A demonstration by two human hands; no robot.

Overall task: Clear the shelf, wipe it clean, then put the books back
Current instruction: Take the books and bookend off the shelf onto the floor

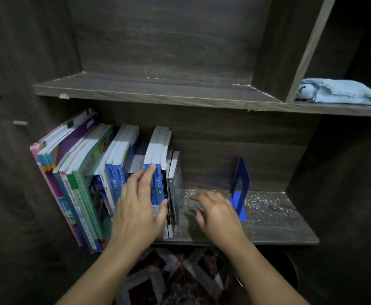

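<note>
A row of upright books (87,172) fills the left half of the lower shelf (268,225), leaning left. My left hand (138,208) rests flat on the blue spines near the row's right end, fingers spread, not closed around any book. My right hand (217,212) hovers above the bare shelf board just right of the last book, fingers loosely curled and holding nothing. White dust specks cover the board. A blue metal bookend (241,183) stands upright just beyond my right hand.
A folded light-blue cloth (336,92) lies on the upper shelf's right compartment. The upper shelf board (149,89) in front of me is bare and dusty. Dark wooden side panels close in on both sides. A patterned rug (180,276) lies below.
</note>
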